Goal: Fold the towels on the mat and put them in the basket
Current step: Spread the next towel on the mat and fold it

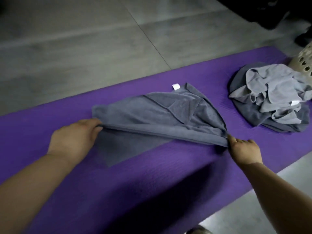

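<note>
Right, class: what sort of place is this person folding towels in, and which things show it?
Probably an indoor room, perhaps a home: a purple mat on grey floor tiles, a heap of towels, a perforated basket.

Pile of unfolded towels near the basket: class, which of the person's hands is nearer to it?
Right. The right hand pinches the dark towel's corner just short of the pile; the left hand grips the opposite corner, farther away along the mat.

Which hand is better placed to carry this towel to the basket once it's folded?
The right hand, probably: it grips the grey towel on the side nearer the basket, beyond the towel pile. The left hand holds the far end.
</note>
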Demonstrator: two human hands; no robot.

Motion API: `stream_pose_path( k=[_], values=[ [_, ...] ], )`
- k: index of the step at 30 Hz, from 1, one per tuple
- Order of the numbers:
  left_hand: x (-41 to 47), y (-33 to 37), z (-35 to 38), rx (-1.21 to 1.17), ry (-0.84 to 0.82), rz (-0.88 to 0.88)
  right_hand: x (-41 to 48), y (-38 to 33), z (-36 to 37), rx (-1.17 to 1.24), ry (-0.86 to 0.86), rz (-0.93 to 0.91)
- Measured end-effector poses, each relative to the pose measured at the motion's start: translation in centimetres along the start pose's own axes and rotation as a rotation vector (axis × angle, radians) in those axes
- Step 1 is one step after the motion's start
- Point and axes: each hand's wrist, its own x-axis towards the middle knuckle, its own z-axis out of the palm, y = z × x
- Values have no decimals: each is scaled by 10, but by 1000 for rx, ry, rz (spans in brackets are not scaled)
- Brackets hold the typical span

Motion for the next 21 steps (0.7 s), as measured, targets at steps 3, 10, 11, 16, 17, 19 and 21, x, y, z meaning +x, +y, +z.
stream_pose_path(
  k=[3, 10, 11, 16, 17, 19, 21],
  values=[
    [5, -47, -37, -319, 2, -63, 31, -12, -58, 30, 122, -83],
    [-1, -129, -137, -670, 313, -197, 86, -66, -252, -162, 411, -383],
    [-3, -139, -156, -628, 383, -167, 88, -75, -276, -140, 363, -342],
    [-23, -191, -223, -444, 557, -49, 93, -111, -346, -179, 222, -318],
    [-27, -204, -230, -487, 584, -61, 93, -118, -353, -179, 255, -339],
    [-37, -227, -239, -536, 582, -107, 89, -131, -362, -116, 322, -370],
    [-48, -246, -240, -533, 571, -150, 80, -146, -367, -121, 347, -424]
  ],
)
